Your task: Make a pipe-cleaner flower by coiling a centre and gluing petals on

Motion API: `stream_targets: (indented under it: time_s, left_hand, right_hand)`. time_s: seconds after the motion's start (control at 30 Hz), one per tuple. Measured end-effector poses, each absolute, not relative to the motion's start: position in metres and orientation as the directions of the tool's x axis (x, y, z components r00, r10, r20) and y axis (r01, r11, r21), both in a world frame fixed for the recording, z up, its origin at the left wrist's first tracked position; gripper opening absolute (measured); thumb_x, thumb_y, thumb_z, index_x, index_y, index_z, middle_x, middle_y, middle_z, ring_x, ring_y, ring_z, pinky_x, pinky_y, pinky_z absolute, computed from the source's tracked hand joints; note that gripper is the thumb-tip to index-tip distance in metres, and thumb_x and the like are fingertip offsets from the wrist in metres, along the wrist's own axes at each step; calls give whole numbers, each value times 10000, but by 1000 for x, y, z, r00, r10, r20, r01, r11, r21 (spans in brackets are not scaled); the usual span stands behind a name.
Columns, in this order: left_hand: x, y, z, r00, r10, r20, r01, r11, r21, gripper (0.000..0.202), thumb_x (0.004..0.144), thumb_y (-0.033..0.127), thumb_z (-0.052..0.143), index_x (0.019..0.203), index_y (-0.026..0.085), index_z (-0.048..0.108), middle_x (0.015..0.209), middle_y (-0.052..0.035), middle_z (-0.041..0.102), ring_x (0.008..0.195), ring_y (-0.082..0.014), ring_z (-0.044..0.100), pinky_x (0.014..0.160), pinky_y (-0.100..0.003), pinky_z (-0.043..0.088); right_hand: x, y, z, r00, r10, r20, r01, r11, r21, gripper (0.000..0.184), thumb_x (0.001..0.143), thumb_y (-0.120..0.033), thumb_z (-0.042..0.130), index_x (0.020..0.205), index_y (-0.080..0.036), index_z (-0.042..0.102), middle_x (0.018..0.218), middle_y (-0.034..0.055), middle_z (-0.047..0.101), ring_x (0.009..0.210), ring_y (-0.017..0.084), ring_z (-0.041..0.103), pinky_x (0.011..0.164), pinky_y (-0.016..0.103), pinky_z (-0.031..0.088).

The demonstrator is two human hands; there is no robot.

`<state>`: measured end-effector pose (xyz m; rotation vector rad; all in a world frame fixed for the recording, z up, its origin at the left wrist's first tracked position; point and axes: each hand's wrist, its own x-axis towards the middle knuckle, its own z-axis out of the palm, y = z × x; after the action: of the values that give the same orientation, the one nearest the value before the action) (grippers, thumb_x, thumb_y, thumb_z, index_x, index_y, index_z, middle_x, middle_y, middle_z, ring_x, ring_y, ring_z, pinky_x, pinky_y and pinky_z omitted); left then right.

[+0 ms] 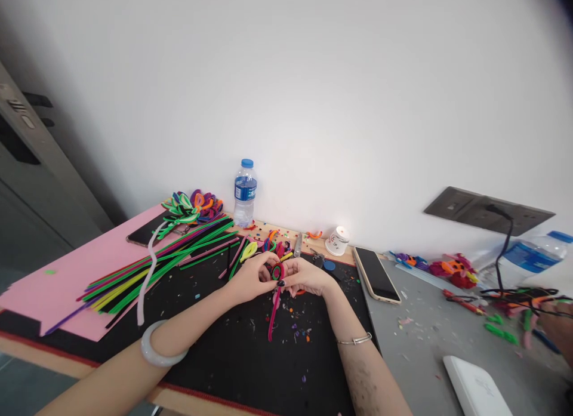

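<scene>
In the head view, a pipe-cleaner coil [276,271] of red, green and pink is pinched between the left hand [251,279] and the right hand [305,277]. Both hands are closed on it from either side, just above the black mat [250,368], and its pink stem [271,314] is left hanging towards the mat. A bundle of straight pipe cleaners [156,267] is laid to the left, partly across a pink sheet [58,279]. A water bottle [245,193] is stood by the wall, and a phone [376,274] is laid to the right. Another person's hand [559,329] is seen at the right edge.
</scene>
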<state>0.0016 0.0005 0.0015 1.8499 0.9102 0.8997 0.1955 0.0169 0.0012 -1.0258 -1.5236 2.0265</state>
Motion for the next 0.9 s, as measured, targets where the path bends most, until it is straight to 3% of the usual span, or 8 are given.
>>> stream_targets:
  time_s: [0.23, 0.9]
  left_hand:
    - [1, 0, 1, 454, 861, 229, 163, -333, 929, 322, 643, 160, 618, 952, 209, 539, 962, -28, 578, 559, -118, 607, 520, -248, 498]
    - [1, 3, -4, 526, 827, 197, 223, -358, 907, 361, 667, 165, 580, 1002, 223, 459, 1004, -27, 525, 614, -95, 603, 572, -235, 514]
  right_hand:
    - [195, 17, 1, -648, 695, -311, 105, -323, -941, 289, 612, -260, 769, 765, -104, 581, 598, -17, 640, 428, 59, 564, 412, 146, 449]
    - [196, 16, 2, -659, 693, -293, 87, -316, -945, 268, 613, -249, 765, 739, -110, 573, 575, -25, 633, 432, 68, 571, 411, 153, 450]
